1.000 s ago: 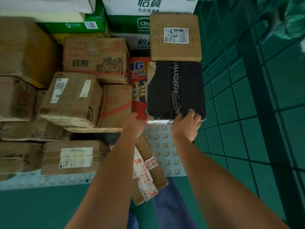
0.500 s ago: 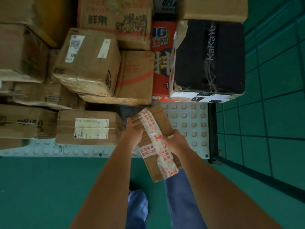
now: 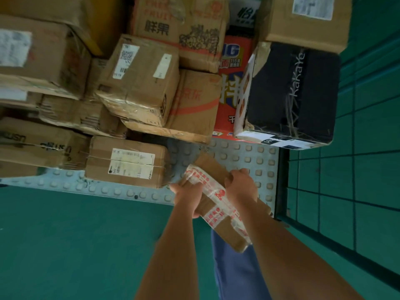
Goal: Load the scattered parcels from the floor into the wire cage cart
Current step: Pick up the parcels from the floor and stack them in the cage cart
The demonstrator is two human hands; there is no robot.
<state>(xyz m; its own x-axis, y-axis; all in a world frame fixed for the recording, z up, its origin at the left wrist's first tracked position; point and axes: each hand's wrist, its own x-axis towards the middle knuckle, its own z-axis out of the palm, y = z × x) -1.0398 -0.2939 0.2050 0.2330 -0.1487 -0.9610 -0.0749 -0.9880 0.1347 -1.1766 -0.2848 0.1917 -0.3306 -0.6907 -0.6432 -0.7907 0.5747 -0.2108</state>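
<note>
A long brown parcel (image 3: 218, 204) wrapped in white tape with red print is held in both hands above the cart's front edge. My left hand (image 3: 187, 198) grips its left side and my right hand (image 3: 241, 187) curls over its upper right edge. Behind it the cart's studded grey floor (image 3: 244, 156) shows, with many stacked cartons further back. A black box marked KaKaYe (image 3: 292, 92) stands at the right, against the green wire cage wall (image 3: 355, 169).
A labelled brown carton (image 3: 127, 163) lies on the cart floor left of my hands. Further cartons (image 3: 140, 79) pile up behind it, beside a red printed box (image 3: 227, 100). Green floor (image 3: 75, 245) spreads at the lower left. A blue trouser leg (image 3: 233, 273) shows below the parcel.
Both hands left the black box and took hold of the taped parcel. The view has moved closer to the cart and tilted down.
</note>
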